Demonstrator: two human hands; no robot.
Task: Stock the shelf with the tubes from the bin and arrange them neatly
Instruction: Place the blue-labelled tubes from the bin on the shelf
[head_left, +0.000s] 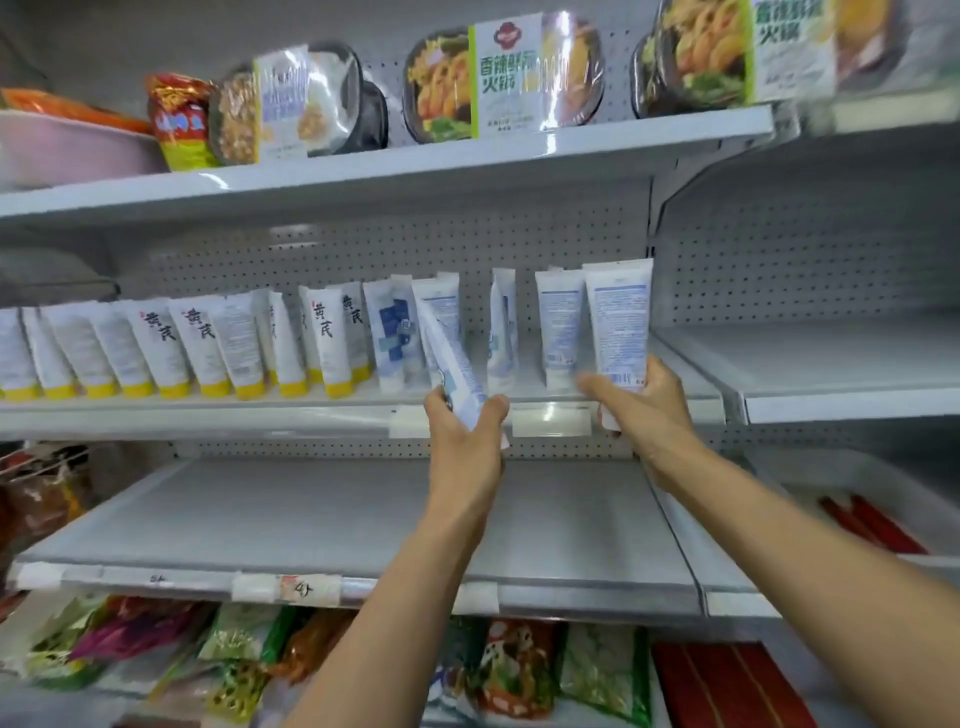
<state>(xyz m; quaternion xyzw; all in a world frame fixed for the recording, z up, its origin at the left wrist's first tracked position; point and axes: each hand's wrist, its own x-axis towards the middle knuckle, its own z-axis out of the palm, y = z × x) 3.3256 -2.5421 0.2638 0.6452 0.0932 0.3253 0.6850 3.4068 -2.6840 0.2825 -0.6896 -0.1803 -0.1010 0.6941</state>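
Note:
My left hand (465, 426) grips the lower end of a white and blue tube (451, 358) that leans to the left in front of the middle shelf (208, 408). My right hand (641, 400) holds a second white and blue tube (618, 322) upright at the right end of the same shelf. A long row of white tubes with yellow caps (171, 348) stands along the shelf to the left. Several white and blue tubes (395, 332) stand in the middle, and two more (558, 327) stand between my hands. No bin is in view.
The shelf above (363, 166) carries boxed hot-pot meals (504, 78) and snack packs. A bare grey shelf (337, 519) lies below my arms, with bagged snacks (249, 644) under it. To the right a neighbouring bay has a bare shelf (831, 364) and red packs (867, 525).

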